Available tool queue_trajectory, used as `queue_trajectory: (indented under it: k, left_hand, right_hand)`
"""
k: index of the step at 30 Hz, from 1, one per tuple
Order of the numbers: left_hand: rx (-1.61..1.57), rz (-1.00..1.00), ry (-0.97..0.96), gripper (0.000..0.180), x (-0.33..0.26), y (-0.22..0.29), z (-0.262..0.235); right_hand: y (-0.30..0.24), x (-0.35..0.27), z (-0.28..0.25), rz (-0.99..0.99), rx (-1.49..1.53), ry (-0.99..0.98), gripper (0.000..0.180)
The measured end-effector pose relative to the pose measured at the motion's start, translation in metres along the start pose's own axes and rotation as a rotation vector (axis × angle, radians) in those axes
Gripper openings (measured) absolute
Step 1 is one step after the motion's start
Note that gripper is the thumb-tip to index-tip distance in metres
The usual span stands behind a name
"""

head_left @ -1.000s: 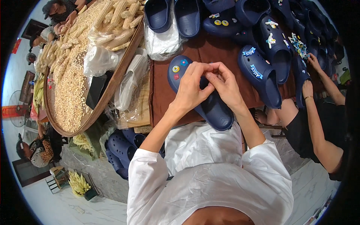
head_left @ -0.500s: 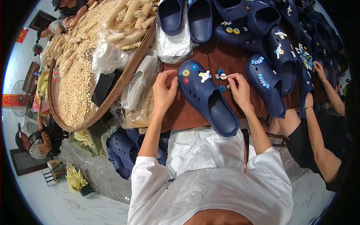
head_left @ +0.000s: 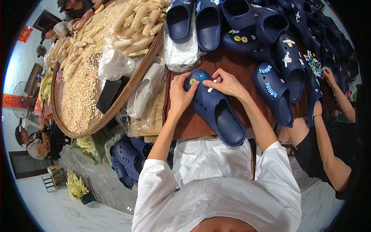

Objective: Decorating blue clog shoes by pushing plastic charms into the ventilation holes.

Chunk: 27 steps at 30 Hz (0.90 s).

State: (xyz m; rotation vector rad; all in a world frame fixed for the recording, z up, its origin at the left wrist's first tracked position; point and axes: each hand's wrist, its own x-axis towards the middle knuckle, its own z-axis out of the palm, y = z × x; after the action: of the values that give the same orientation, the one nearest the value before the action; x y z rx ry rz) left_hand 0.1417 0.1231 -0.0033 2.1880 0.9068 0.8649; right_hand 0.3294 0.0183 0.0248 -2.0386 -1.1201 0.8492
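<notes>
A navy clog (head_left: 204,107) lies before me, toe pointing away and heel at the near edge of the brown-covered table (head_left: 181,125). My left hand (head_left: 180,92) grips its toe from the left side, thumb on top beside a round yellow-and-white charm (head_left: 193,81). Near that sits a blue flower charm (head_left: 201,75). Above the clog's upper, my right hand (head_left: 228,85) has thumb and index finger drawn together near a white charm (head_left: 210,89), mostly covered. Whatever the fingers hold is hidden.
Decorated navy clogs (head_left: 273,92) crowd the right and back of the table. A woven tray (head_left: 148,58) of corn kernels, cobs and a black phone (head_left: 111,94) stands left. A co-worker's arms (head_left: 326,143) reach in at right, near a pile of charms (head_left: 313,63).
My right hand has moved left from the loose charms on the table onto the clog's upper. My left thumb has shifted onto the toe. The whole view has tilted slightly.
</notes>
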Motion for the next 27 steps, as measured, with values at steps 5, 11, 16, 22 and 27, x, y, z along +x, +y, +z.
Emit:
queue_trajectory:
  k: [5,11,16,22,27]
  left_hand:
    - [-0.05,-0.077,-0.018,0.039,0.004,0.01,0.001]
    - [0.022,-0.009,0.003,0.035,0.001,0.007,0.002]
    - [0.143,0.15,0.075,0.029,-0.002,0.005,0.011]
    - [0.3,0.249,0.183,0.023,-0.005,0.004,0.022]
    - [0.187,0.16,0.181,0.015,-0.001,-0.004,0.019]
  right_hand:
    - [-0.004,0.002,0.0,-0.009,-0.133,-0.015,0.063]
    - [-0.017,0.0,-0.001,-0.09,-0.333,-0.002,0.062]
    - [-0.018,0.002,-0.002,-0.099,-0.279,0.03,0.048]
    - [-0.012,-0.002,-0.003,-0.183,-0.237,0.052,0.032]
    - [0.025,-0.008,0.002,-0.112,0.051,0.05,0.027]
